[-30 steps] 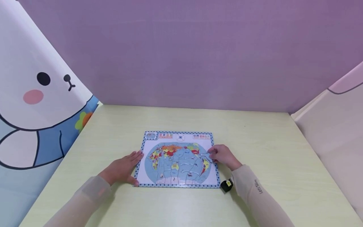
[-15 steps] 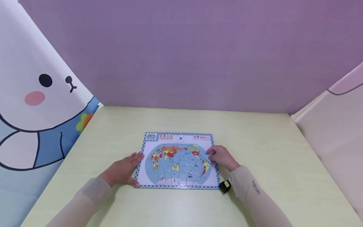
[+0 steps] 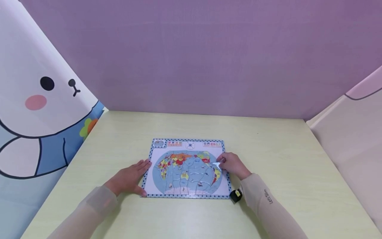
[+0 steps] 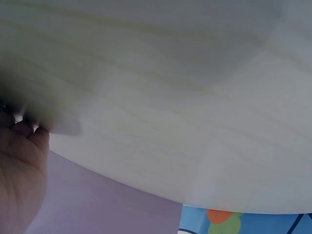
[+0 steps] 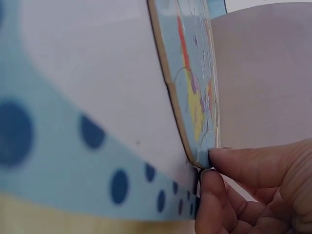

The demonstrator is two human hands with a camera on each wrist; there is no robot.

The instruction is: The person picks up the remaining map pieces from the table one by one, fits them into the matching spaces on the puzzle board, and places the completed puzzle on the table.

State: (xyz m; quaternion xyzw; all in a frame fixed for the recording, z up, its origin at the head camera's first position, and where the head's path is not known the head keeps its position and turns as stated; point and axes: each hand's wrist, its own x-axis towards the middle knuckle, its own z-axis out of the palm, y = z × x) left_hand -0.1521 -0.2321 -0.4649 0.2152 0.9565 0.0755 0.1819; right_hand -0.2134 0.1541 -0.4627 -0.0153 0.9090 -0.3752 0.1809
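Note:
A world-map jigsaw puzzle (image 3: pixel 191 196) with a blue dotted border lies flat on the table in the head view. My left hand (image 3: pixel 128 177) rests on its left edge, fingers extended and thumb spread near the lower corner. At the map's right side, my right hand (image 3: pixel 234 164) pinches a light-blue puzzle piece (image 3: pixel 217 165) between thumb and forefinger. That piece looks tilted and pale from glare. In the right wrist view, the thumb and a finger meet at the edge of the raised map (image 5: pixel 199 112); fingertips hide part of the piece. The left wrist view catches only part of the left hand (image 4: pixel 22 170).
A small black block with a yellow mark (image 3: pixel 236 196) sits by the right sleeve, near the board's lower right corner. Pale wood tabletop (image 3: pixel 283 149) surrounds the board. A purple backdrop (image 3: pixel 209 66) rises behind, with printed cloth (image 3: pixel 35 149) on the left.
My right hand has shifted slightly left over the map, and the pinched piece has turned so that it now reflects light. The left hand stays on the board's edge.

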